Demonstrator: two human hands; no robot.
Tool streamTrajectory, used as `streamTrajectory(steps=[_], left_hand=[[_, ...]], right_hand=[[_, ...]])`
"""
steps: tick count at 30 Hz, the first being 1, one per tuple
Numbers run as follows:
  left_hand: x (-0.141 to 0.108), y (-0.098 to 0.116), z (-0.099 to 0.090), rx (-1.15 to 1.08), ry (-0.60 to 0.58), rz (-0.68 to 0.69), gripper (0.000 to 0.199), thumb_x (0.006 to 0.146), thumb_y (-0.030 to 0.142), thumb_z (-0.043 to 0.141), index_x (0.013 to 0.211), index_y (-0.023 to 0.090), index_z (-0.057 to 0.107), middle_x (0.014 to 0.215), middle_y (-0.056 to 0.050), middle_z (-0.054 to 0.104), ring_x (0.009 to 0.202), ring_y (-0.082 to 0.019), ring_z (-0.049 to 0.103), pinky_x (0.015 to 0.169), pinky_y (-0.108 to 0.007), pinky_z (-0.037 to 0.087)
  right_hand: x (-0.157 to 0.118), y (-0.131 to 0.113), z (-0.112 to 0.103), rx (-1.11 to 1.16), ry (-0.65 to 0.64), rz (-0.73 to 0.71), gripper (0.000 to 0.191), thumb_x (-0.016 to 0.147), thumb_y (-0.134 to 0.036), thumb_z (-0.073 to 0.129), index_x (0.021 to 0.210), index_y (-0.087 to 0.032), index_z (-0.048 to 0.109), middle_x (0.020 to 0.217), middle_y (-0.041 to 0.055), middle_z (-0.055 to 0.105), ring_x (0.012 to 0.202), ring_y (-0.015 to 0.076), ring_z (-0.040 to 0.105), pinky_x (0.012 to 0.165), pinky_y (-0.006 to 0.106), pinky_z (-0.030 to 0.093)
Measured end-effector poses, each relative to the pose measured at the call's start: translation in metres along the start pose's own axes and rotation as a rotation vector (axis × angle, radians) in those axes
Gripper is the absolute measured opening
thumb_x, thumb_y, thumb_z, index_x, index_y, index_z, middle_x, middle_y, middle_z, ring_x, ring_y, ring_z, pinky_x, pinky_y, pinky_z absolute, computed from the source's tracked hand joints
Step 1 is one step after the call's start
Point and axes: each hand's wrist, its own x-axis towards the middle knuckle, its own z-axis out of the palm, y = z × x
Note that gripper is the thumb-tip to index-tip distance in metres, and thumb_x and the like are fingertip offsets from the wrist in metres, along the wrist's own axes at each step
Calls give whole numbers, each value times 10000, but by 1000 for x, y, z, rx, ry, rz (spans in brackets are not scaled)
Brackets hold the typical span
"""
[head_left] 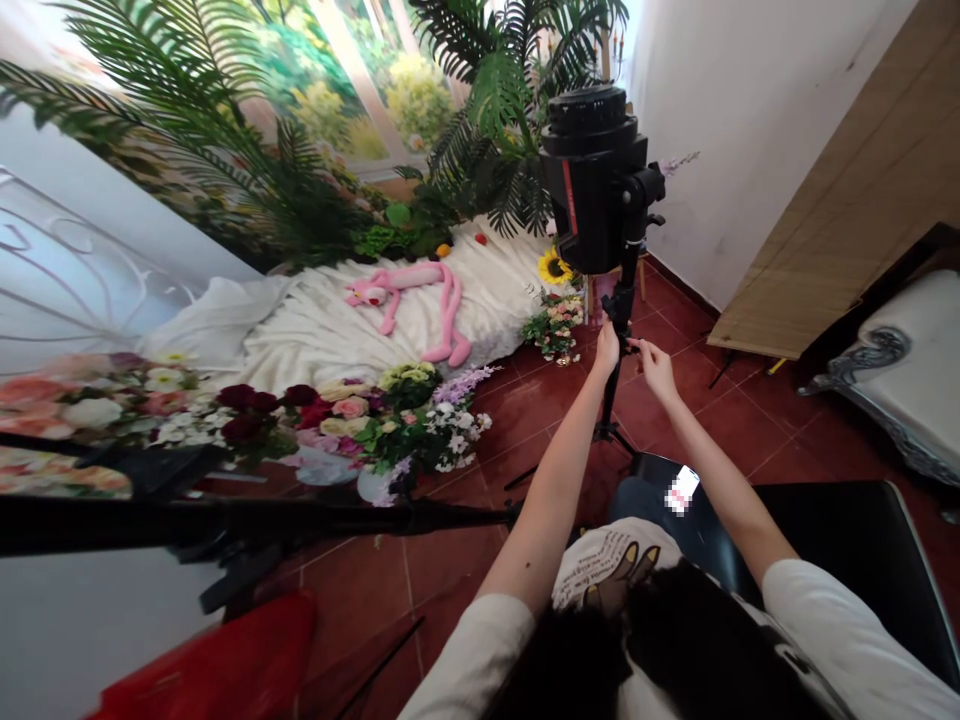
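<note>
A black studio light (pixel 596 180) sits on top of an upright black light stand (pixel 613 390) in front of me. My left hand (pixel 608 348) is closed round the stand's pole, just below a black clamp collar (pixel 616 305). Close by on the right side of the pole, my right hand (pixel 655 368) has thumb and forefinger pinched on a small dark knob (pixel 631 344). The knob is partly hidden by the fingers. The stand's legs spread on the floor below my hands.
A pink plush toy (pixel 420 290) lies on white fur cloth (pixel 300 335), with artificial flowers (pixel 345 410) in front. Another black stand (pixel 300 518) crosses at left. A phone (pixel 682 490) lies by my lap. A silver-trimmed sofa (pixel 907 350) and wooden panel (pixel 832 190) stand right.
</note>
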Motion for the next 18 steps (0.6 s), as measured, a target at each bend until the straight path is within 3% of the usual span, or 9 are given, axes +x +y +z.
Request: streamTrajectory(steps=[4, 8, 11, 15, 18], left_hand=[[-2, 4, -1, 7, 12, 28, 685, 997, 558, 159, 950, 139, 700, 845, -73, 734, 777, -146, 688, 797, -265, 524], [-4, 9, -1, 30, 9, 23, 683, 1007, 524, 145, 950, 139, 706, 814, -74, 732, 835, -159, 692, 805, -264, 524], [-4, 7, -1, 2, 5, 7, 686, 996, 559, 163, 950, 134, 700, 792, -73, 718, 772, -155, 682, 747, -258, 524], [0, 0, 0, -31, 38, 26, 652, 993, 556, 189, 927, 144, 689, 819, -64, 705, 712, -138, 650, 736, -262, 515], [3, -4, 0, -25, 38, 36, 643, 988, 563, 198, 921, 150, 686, 815, -55, 696, 726, -136, 645, 764, -261, 511]], right_hand=[[9, -5, 1, 294, -35, 268, 540, 923, -579, 437, 1184, -176, 683, 849, 81, 742, 443, 88, 412, 471, 237, 410], [11, -9, -3, 361, -45, 389, 475, 907, -529, 493, 1159, -175, 686, 810, 62, 731, 454, 78, 451, 474, 215, 421], [3, -9, -8, 189, -33, 281, 513, 883, -534, 545, 1215, -159, 657, 812, 57, 729, 519, 98, 533, 532, 223, 462], [-7, -11, -14, -259, 8, 9, 481, 859, -515, 610, 1210, -193, 670, 807, 49, 727, 690, 171, 642, 694, 287, 500], [-6, -17, -16, -479, 40, -11, 442, 871, -551, 593, 1147, -223, 702, 829, 57, 734, 767, 220, 674, 730, 322, 498]])
